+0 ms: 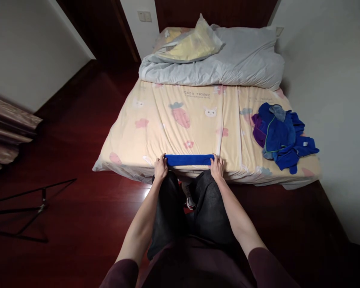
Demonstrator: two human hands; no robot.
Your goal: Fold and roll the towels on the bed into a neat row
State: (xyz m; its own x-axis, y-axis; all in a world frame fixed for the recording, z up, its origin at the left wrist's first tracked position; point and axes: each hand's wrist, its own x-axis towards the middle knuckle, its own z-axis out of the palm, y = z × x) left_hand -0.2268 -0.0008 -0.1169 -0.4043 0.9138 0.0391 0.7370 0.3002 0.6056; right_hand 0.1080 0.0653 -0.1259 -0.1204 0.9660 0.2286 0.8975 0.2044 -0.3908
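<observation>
A blue towel [189, 160], folded into a long narrow strip, lies along the front edge of the bed. My left hand [161, 167] pinches its left end, with the fingers closed on the fabric. At the opposite end, my right hand [217, 166] grips the towel the same way. The strip looks straight and flat between both hands. To the right on the bed sits a crumpled pile of cloths [283, 134], mostly blue, with a purple cloth [259, 130] and some greyish-blue fabric among them.
The bed [156, 128] has a cream sheet printed with rabbits and carrots. A rolled-back grey-white quilt [246, 56] and a yellow pillow [195, 42] lie at its head. Black stand legs [33, 209] rest on the floor at left, near a curtain [9, 132].
</observation>
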